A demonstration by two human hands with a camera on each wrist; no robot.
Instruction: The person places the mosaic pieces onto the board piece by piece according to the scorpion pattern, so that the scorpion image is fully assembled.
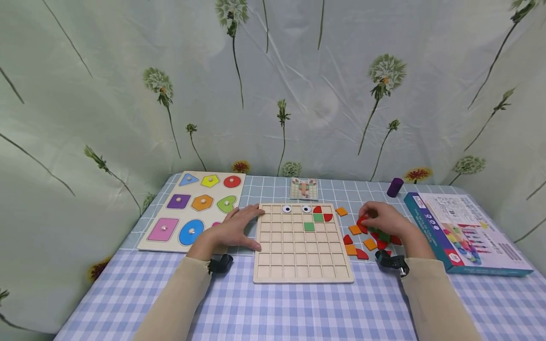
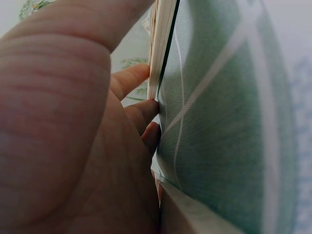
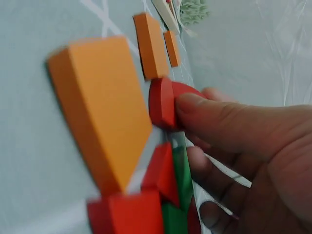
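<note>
Currently, the right hand (image 1: 382, 221) pinches a red, curved-edged block (image 1: 361, 225) beside loose, flat orange blocks (image 1: 369, 244), right of the pale wooden gridded board (image 1: 294, 272) whose left edge the spread left hand (image 1: 233, 230) touches, while a teal-sided rectangular box (image 1: 473, 232) farther right carries printed lettering too small to read surely.

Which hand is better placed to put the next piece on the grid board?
Right, most likely. The right hand pinches a curved red piece to the right of the grid board. The left hand is at the board's left edge, holding no piece, across from the loose pieces.
</note>
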